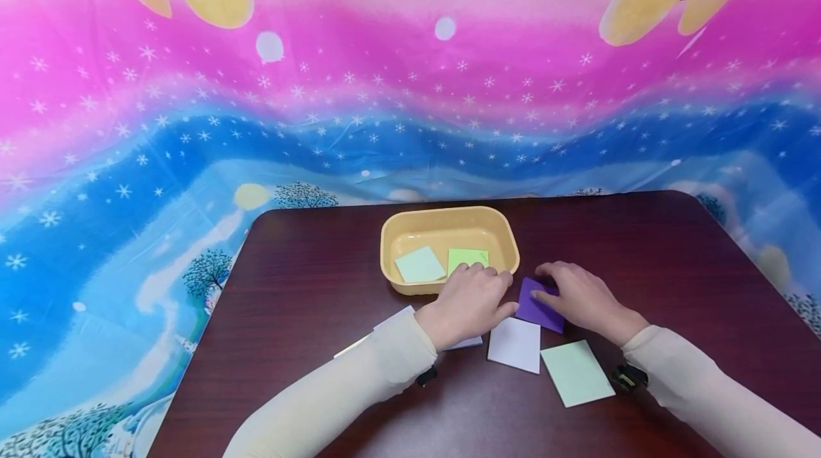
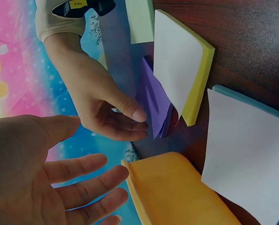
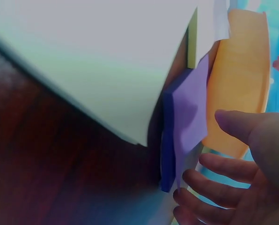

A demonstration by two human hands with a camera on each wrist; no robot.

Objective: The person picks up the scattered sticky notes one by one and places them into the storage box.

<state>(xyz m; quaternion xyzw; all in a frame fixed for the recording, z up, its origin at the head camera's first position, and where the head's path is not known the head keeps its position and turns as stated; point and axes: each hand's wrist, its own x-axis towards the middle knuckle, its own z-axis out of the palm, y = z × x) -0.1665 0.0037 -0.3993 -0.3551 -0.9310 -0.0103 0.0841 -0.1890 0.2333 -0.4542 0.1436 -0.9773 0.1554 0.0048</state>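
Observation:
My left hand (image 1: 468,305) hovers over the near right rim of a yellow plastic container (image 1: 387,244), its fingers loosely extended and holding nothing. In the container lie a pale mint sticky-note pad (image 1: 420,264) and a bright green one (image 1: 467,256), partly behind my fingers. At right, my right hand (image 1: 586,301) is beside a purple sticky-note pad (image 1: 540,317), its thumb over it in the head view. The right wrist view shows those fingers (image 3: 223,164) relaxed and spread near the purple pad (image 3: 191,108), not wrapped round it; contact is unclear.
A white-topped pad (image 1: 515,345) with yellow sides (image 2: 199,84) lies against the purple one. Nearer me is a light green pad (image 1: 577,374). My left forearm partly hides other pads (image 1: 471,344). Behind the dark wooden table (image 1: 308,266) hangs a colourful printed cloth (image 1: 410,87).

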